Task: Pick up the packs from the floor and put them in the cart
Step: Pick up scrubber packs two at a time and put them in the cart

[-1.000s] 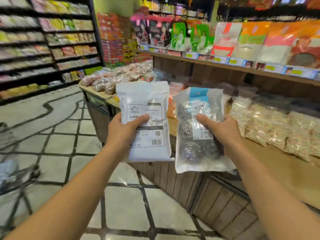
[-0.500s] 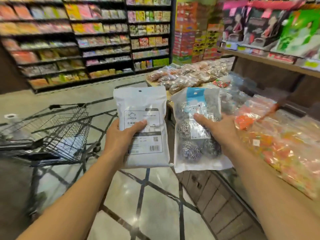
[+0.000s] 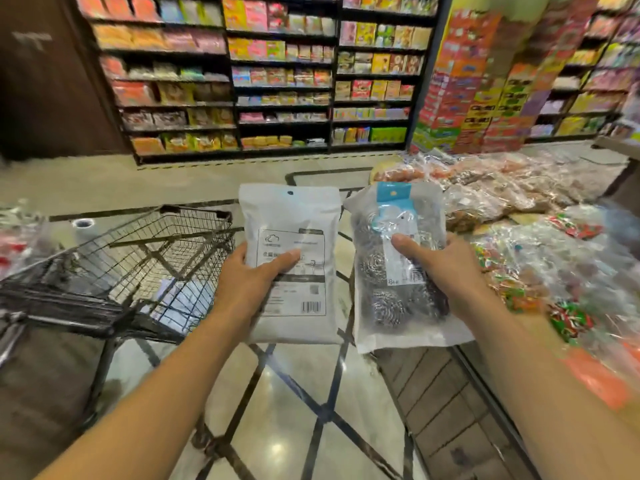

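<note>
I have only one view, worn on the head, looking forward and down, close over both forearms and the floor [image 3: 277, 427]

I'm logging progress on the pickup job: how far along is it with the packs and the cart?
Done: both packs are off the floor. In hand: the left hand grips the white pack, the right hand the scourer pack. Left: both still go into the cart, which already holds something pale.
</note>
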`<action>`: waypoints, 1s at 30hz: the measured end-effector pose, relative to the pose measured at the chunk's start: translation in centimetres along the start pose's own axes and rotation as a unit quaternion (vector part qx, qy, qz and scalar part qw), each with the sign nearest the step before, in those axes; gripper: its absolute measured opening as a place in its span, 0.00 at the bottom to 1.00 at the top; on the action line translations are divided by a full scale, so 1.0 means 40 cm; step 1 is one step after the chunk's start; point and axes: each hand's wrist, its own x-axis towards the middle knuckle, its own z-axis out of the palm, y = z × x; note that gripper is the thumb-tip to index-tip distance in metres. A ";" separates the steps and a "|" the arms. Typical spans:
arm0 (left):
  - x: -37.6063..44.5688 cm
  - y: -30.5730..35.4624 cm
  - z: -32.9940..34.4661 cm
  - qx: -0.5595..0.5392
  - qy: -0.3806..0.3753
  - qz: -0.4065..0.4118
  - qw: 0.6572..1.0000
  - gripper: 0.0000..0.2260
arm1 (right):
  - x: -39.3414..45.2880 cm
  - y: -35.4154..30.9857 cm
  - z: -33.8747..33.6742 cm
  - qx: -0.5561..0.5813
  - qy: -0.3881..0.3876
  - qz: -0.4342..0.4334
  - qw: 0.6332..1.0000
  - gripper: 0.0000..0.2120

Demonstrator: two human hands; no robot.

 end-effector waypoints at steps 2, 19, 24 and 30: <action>0.080 0.011 -0.017 -0.003 0.008 0.003 1.000 0.18 | 0.073 -0.014 0.053 0.006 -0.012 -0.002 1.000 0.21; 0.636 -0.009 -0.095 -0.031 0.134 -0.047 0.989 0.21 | 0.642 -0.030 0.514 0.013 -0.145 0.007 0.989 0.23; 0.776 0.005 -0.114 -0.040 0.191 -0.052 0.979 0.20 | 0.815 -0.058 0.647 0.006 -0.206 -0.003 0.978 0.21; 0.888 -0.019 -0.204 -0.049 0.263 -0.067 0.961 0.21 | 0.942 -0.076 0.859 -0.021 -0.278 -0.004 0.960 0.23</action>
